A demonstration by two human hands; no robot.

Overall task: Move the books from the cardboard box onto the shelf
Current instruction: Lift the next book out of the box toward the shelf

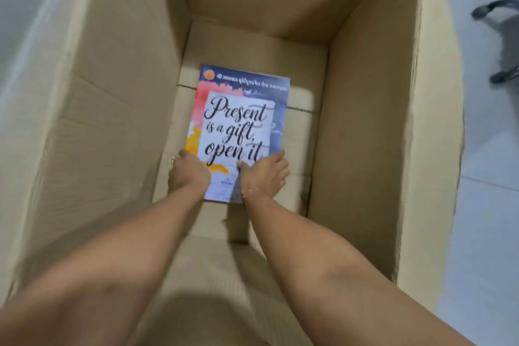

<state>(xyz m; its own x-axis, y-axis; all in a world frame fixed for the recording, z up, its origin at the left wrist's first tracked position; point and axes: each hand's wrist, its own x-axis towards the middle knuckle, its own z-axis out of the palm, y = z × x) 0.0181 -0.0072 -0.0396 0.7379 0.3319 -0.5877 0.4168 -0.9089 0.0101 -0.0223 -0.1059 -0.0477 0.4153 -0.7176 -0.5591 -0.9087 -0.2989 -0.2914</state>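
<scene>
With the book [241, 121] lying flat on the bottom of the deep cardboard box [112, 93], the left hand [188, 174] and right hand [265, 174] clamp its near corners, so a level, straight lift clear of the walls seems best.

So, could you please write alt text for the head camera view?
Both hands, left and right, grip the near end of a colourful book lying at the bottom of a deep cardboard box.
</scene>
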